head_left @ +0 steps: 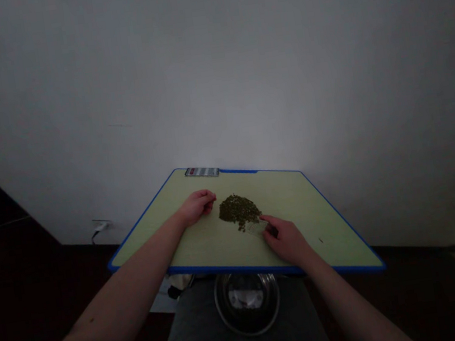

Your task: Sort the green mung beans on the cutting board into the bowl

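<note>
A heap of small green-brown grains [239, 209] lies on the pale table top [204, 247], with a few grains strewn at its near edge. Just left of the heap is my left hand [199, 205], its fingers curled together; whether anything is in them is hidden. On the heap's near right side, my right hand [285, 236] grips a thin, see-through flat piece [256, 227] between thumb and fingers. The piece touches the table beside the loose grains. A steel bowl [252, 328] rests on my lap, under the table's front edge.
A phone [202, 172] with its screen lit lies at the table's back left edge. Blue edging [232, 267] runs round the table. A small dark sliver [321, 240] is on the right. Behind stands a pale wall [240, 78] with a plugged-in socket [102, 226].
</note>
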Demonstrator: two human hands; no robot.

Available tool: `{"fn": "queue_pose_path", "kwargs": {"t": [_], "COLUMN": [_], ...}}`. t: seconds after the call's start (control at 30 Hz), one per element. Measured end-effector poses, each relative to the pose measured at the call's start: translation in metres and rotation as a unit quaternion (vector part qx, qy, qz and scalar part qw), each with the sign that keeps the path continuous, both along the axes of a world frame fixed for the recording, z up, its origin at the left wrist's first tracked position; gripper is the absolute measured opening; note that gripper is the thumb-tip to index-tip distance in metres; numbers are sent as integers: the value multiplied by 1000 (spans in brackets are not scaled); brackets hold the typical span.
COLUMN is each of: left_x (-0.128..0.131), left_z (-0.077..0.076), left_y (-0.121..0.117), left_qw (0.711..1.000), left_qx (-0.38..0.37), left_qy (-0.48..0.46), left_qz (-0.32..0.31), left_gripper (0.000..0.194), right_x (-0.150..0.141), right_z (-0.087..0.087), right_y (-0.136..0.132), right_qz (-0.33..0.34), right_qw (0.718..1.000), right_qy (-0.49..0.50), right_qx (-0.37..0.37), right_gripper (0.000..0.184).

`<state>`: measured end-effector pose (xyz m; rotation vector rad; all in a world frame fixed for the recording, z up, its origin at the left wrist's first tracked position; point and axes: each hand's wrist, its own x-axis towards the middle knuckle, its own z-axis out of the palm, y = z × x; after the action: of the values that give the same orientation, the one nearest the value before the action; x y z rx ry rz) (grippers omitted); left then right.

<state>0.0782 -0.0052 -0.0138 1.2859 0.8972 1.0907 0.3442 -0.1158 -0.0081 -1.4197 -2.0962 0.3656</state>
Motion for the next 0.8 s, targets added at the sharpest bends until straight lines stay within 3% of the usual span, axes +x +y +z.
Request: {"fn": "queue_pose_path", "kwargs": {"t": [0.53,0.8], "left_x": [2,2], "left_z": [4,2], "left_y": [-2,0], "left_qw": [1000,1000], "left_qx": [-8,4], "left_qy": [4,6], "left_qz": [5,2], "left_gripper": [16,16], "right_x": [1,1], "right_z": [2,2], "right_y": [0,-4], "right_qz": [47,29], "right_qw": [999,999], "right_qy": [7,24], "right_qx": [-10,-14], "right_gripper": [42,38]}}
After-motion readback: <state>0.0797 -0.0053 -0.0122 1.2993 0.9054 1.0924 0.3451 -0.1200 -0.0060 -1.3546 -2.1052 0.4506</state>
